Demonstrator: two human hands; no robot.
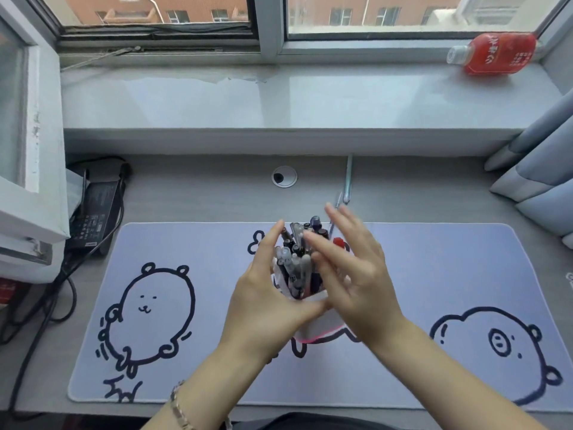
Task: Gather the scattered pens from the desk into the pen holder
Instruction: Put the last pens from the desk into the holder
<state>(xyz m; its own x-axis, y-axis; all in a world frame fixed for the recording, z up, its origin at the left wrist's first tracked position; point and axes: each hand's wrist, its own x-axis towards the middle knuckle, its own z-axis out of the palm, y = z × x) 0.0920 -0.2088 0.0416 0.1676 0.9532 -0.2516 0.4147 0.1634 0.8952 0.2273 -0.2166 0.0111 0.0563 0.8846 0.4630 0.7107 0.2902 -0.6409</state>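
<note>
The pen holder [313, 318] stood on the desk mat [434, 274], packed with pens [294, 259]. The left hand [266, 305] wrapped its grip around the holder's left wall. The right hand [356, 274] hovered blurred just right of the pens, fingers spread, holding nothing. One loose pen [348, 181] lay on the surface beyond the right hand.

Fig.: person's forearms & hands, head view. Both forearms bare to the frame edge, no sleeves visible. Left hand [266, 302]: bare; fingers slender, nails short, unpainted. Left wrist carries a link bracelet [179, 406], pale metallic, at approx. 7 o'clock of frame. Right hand [356, 268]: bare; fingers motion-blurred, so nail detail can't be read.
</note>
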